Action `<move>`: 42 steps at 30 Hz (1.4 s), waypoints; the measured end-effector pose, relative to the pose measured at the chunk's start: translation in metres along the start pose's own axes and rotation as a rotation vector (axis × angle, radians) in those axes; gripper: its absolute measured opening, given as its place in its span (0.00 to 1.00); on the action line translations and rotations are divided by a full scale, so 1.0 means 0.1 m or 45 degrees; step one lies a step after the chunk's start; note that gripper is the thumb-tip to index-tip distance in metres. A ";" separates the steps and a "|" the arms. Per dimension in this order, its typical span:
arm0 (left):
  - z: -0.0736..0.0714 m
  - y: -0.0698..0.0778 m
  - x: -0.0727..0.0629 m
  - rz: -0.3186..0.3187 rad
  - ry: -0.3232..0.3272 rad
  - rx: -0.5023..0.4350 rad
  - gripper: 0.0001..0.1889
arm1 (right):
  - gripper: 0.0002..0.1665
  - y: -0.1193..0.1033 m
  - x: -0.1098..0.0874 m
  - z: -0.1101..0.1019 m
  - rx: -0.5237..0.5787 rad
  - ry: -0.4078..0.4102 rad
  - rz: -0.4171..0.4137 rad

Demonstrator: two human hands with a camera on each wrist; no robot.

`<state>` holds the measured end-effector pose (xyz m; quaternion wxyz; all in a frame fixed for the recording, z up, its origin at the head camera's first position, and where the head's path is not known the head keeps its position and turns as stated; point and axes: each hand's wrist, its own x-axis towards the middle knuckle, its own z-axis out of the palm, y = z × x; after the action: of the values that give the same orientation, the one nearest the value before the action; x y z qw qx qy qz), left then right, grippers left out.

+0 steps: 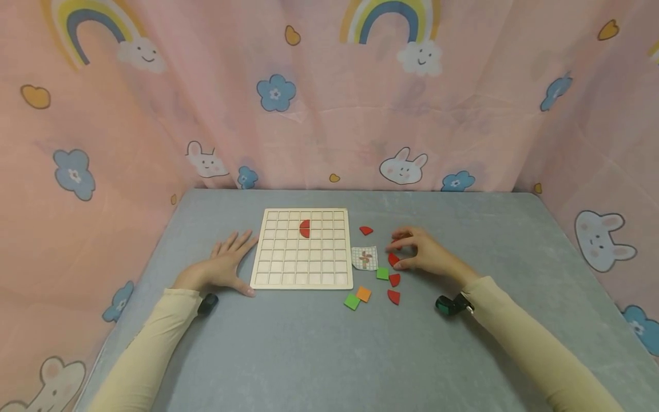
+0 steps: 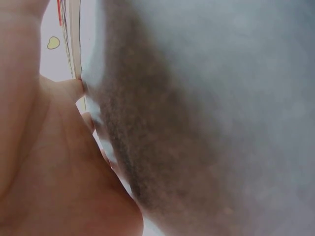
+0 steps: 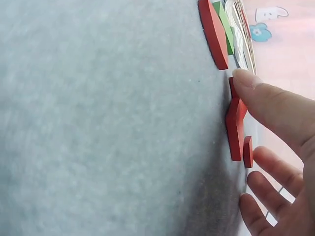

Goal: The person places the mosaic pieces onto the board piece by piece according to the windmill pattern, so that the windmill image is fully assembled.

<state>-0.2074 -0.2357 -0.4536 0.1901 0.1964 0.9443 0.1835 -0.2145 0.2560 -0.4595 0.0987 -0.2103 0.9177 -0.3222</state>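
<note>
Right hand [image 1: 424, 252] over the loose pieces, fingers bent, thumb at a red piece [image 1: 393, 260]; thumb and fingertips apart, no closed pinch showing. Left hand [image 1: 225, 264] spread flat, grasping nothing, at the board's left edge. Red piece lies on the table [image 1: 288, 355], off the board's [image 1: 313, 248] right edge, beside the card [image 1: 364, 258]. Step looks like picking a piece; next would call for pinch and lift. Visible part slants far-left to near-right; tip direction and long axis unclear, partly covered.
</note>
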 end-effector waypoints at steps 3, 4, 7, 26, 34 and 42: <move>-0.01 0.01 0.00 -0.002 -0.004 -0.003 0.73 | 0.23 0.01 -0.01 0.01 0.012 0.020 0.013; -0.01 0.02 0.00 0.001 -0.003 -0.002 0.73 | 0.23 0.01 -0.02 0.01 0.008 0.028 0.014; -0.01 0.01 0.00 0.000 -0.006 0.004 0.73 | 0.22 0.02 -0.02 0.03 -0.008 0.058 0.009; 0.00 -0.01 0.00 0.019 0.011 -0.025 0.74 | 0.18 0.03 -0.01 0.13 -0.054 0.151 -0.039; 0.02 -0.06 0.01 0.042 0.010 -0.032 0.75 | 0.18 0.02 -0.01 0.11 -0.055 0.146 -0.030; 0.03 -0.07 0.02 0.032 0.016 -0.017 0.74 | 0.16 0.06 0.00 0.07 -0.003 0.101 -0.025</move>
<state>-0.2101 -0.2397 -0.4594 0.1831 0.2060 0.9417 0.1932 -0.2137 0.2562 -0.4689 0.0590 -0.2064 0.9191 -0.3303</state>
